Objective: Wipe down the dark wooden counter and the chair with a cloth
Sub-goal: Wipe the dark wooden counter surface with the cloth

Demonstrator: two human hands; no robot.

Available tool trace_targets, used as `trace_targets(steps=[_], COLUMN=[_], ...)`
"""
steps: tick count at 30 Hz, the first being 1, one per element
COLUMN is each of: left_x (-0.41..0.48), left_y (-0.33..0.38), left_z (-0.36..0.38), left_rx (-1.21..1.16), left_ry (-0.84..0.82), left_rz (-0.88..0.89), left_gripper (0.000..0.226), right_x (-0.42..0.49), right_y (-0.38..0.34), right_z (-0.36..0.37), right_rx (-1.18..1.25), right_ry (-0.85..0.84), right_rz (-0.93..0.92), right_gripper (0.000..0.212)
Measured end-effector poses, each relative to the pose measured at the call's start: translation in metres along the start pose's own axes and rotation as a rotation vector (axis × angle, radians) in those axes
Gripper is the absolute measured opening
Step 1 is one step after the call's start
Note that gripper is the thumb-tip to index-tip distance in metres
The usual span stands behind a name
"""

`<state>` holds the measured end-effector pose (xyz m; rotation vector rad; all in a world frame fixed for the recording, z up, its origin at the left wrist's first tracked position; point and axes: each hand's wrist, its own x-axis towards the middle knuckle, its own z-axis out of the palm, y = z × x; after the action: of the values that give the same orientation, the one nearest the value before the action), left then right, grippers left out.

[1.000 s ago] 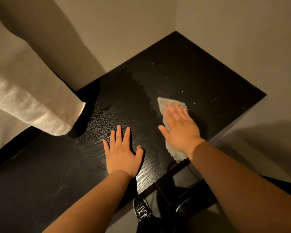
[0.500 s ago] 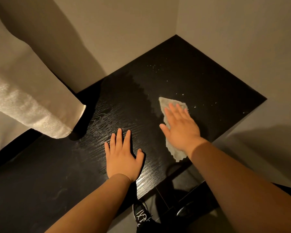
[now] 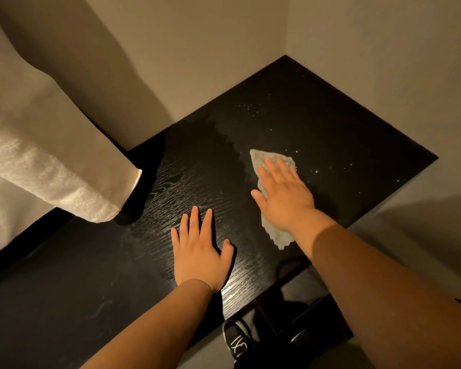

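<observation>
Beige walls corner our dark wooden counter [image 3: 317,123]. At left we see a white towel [image 3: 51,169] hanging. Our left hand [image 3: 200,254] lies flat on bare wood, fingers spread; our right hand [image 3: 285,193] presses the grey cloth [image 3: 262,159] flat, fingers straight, near mid-counter.

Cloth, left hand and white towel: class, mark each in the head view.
cloth [image 3: 273,233]: head view, its near ragged tail.
left hand [image 3: 200,254]: head view, back of the hand.
white towel [image 3: 64,179]: head view, its fluffy lower edge.
</observation>
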<state>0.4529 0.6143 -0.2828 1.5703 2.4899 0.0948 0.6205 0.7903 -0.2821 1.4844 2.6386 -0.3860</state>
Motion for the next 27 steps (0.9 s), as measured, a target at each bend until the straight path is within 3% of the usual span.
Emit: trace_targets(steps=[3,7,10,13,17,23,27], left_x=[0.0,0.0,0.0,0.001,0.001,0.001,0.0], left_y=[-0.001,-0.001,-0.001,-0.001,-0.001,0.0,-0.001], left_z=[0.001,0.0,0.001,0.002,0.002,0.001,0.0], left_rx=[0.01,0.001,0.0,0.006,0.007,-0.005,-0.01], left_ry=[-0.01,-0.006,0.004,0.001,-0.007,0.0,-0.004], left_rz=[-0.004,0.004,0.004,0.001,0.001,0.004,0.006], left_gripper=[0.081,0.082,0.081,0.081,0.081,0.082,0.081], right_x=[-0.009,-0.069,-0.063,-0.022,0.005,-0.072,-0.05], right_y=[-0.017,-0.035,-0.019,-0.003,-0.014,-0.045,-0.026], right_z=[0.005,0.029,0.027,0.008,-0.002,0.031,0.022], right_rx=[0.018,0.017,-0.001,0.023,0.052,0.011,-0.027], right_ry=[0.017,0.041,0.023,0.003,-0.019,0.034,0.013], right_rz=[0.012,-0.214,-0.28,-0.172,0.038,-0.212,-0.272], right_gripper=[0.073,0.078,0.075,0.081,0.071,0.073,0.072])
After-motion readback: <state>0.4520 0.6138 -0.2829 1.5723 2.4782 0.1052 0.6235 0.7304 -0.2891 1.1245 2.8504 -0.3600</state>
